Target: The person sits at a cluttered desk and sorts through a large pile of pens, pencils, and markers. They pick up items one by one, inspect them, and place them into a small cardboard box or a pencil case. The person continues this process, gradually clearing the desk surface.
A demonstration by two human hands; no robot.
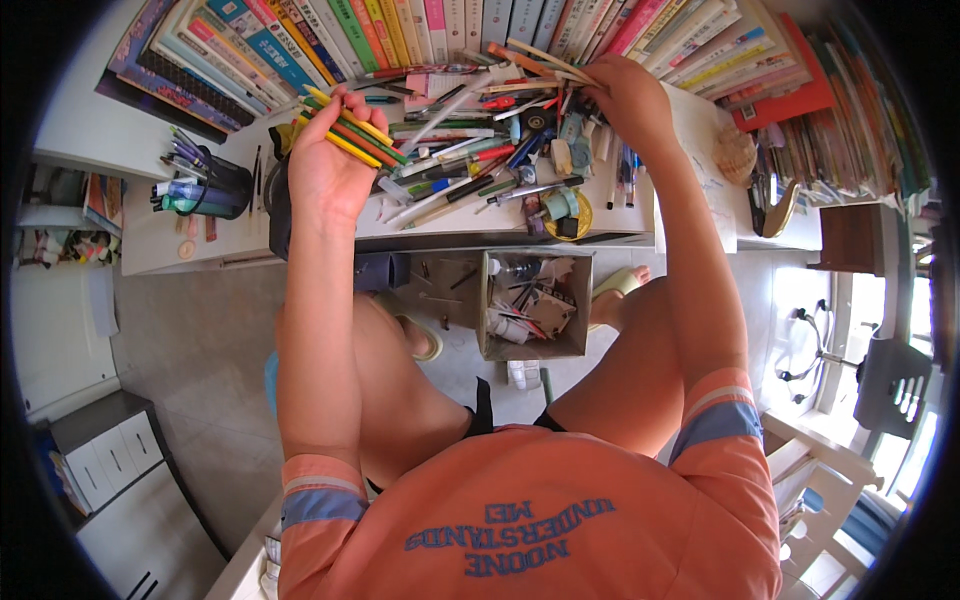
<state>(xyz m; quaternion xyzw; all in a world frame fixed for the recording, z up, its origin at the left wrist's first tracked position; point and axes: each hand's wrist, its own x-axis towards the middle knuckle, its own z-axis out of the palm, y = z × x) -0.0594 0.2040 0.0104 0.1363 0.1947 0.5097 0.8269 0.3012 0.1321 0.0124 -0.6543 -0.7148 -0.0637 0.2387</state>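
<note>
My left hand (pixel 330 176) is palm up over the left side of the desk, its fingers curled around a bundle of yellow, green and brown pencils (pixel 355 137). At the back right of a spread heap of pens and markers (pixel 465 150), my right hand (pixel 634 97) pinches the near end of pale, thin wooden sticks (pixel 551 61), perhaps pencils. Its fingertips are partly hidden by the hand itself. An orange flat piece (pixel 517 58) lies close beside the sticks. Below the right hand are a whitish eraser (pixel 561 156) and a round yellow tin or lid (pixel 581 217).
Books (pixel 420 34) line the desk's back. A black mesh pen cup (pixel 232 184) lies tipped at left, and a dark pouch (pixel 279 202) sits under my left forearm. A seashell (pixel 733 154) rests at right. Between my legs stands an open box of scraps (pixel 484 330) on the floor.
</note>
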